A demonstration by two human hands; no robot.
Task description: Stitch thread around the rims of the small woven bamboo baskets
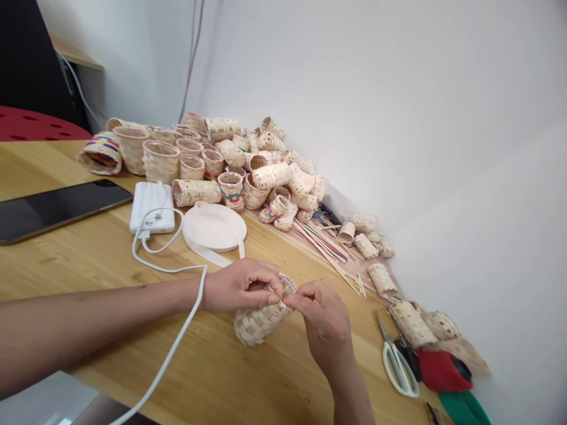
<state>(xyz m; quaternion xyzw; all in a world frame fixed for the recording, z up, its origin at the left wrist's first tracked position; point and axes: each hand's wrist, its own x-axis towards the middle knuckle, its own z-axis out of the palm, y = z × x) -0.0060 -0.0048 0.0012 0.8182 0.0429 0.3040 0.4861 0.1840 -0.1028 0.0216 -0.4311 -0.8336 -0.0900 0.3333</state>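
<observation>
Basket point(258, 324) pinched at its rim by left hand point(241, 286) and right hand point(326, 319)

Far to the left of the left hand, a dark phone point(62, 208) lies on the wooden table point(266, 389). Nearer, beyond that hand's wrist, is a white power bank point(152, 206); its white cable point(175, 348) loops back and crosses over the wrist, lying in the way there. Just beyond the left hand rests a roll of pale ribbon point(215, 227), its loose ends running down toward the knuckles. Farther past both hands spreads a heap of woven baskets point(162, 162), some standing, some tipped over. Beyond the right hand lie thin strips point(325, 248); to its right, well apart, are white-handled scissors point(400, 367), then a red item point(444, 370) and a green item point(464, 407).

The left forearm enters almost level, the hand curled, thumb and fingers gripping the rim. The right forearm rises from below, its bent fingers and thumb nipping the same edge, nearly touching the left fingertips. Between them the basket tilts, base toward the lower left, mouth angled up and right.
</observation>
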